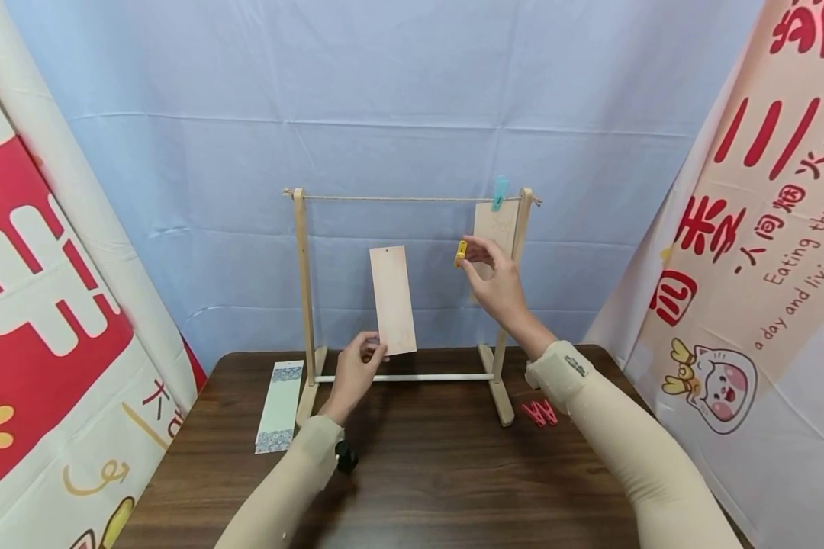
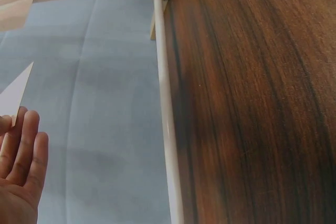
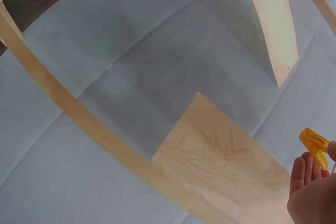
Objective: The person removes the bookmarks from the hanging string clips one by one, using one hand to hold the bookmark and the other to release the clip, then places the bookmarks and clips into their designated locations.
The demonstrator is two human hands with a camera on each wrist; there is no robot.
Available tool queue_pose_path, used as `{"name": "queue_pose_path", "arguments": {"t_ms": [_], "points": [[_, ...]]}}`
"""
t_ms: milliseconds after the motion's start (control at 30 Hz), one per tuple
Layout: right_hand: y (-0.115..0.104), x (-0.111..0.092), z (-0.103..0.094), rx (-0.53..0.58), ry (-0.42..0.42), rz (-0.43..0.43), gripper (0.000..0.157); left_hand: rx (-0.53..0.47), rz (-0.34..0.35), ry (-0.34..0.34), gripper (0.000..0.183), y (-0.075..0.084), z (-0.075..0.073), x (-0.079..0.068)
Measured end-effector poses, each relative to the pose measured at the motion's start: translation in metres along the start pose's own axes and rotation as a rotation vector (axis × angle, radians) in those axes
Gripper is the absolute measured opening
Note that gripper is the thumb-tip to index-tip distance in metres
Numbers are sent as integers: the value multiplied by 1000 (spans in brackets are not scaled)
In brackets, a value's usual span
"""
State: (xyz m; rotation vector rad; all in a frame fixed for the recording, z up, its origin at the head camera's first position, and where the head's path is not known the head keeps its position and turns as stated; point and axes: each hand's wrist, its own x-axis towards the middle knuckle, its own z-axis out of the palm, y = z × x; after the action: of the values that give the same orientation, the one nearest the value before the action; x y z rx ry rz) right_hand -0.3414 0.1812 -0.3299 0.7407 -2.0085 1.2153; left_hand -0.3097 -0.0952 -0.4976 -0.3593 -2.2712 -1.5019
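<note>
Card [image 1: 394,297], head view: above back edge of table [image 1: 439,480], pinched at lower left corner by left hand [image 1: 355,372]; could tip, held so low. Yellow peg [image 1: 461,253] pinched in right hand [image 1: 501,288]; hands apart. In way: hung card [image 1: 490,221] by right post [image 1: 522,221]. Red pegs [image 1: 539,413] toward right edge, patterned card [image 1: 278,408] toward left.

Left wrist: slight corner grip; could slip if loosened.

Right wrist: peg near fingertips; could drop if squeezed off-centre.

Head view bright, evenly lit; soft shadow on dark brown wood-grain bench [image 1: 467,473] beside beige left sleeve [image 1: 275,492]. Wrist views duller, slightly hazy: grey shadow patches across pale blue cloth backdrop [image 3: 131,72], pale pink rectangular card [image 3: 275,30] nearly washed out. Wide lens bows pale wooden post [image 3: 84,116].
</note>
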Motion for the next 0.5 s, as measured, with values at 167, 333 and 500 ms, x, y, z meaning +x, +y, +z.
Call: {"name": "queue_pose_path", "arguments": {"t_ms": [167, 333, 500], "points": [[5, -5, 1, 5, -3, 3, 41, -24, -10, -2, 24, -2, -1, -4], [10, -10, 1, 9, -8, 1, 40, -29, -16, -9, 24, -3, -3, -8], [-1, -16, -1, 26, 4, -5, 39, -14, -31, -10, 22, -6, -5, -12]]}}
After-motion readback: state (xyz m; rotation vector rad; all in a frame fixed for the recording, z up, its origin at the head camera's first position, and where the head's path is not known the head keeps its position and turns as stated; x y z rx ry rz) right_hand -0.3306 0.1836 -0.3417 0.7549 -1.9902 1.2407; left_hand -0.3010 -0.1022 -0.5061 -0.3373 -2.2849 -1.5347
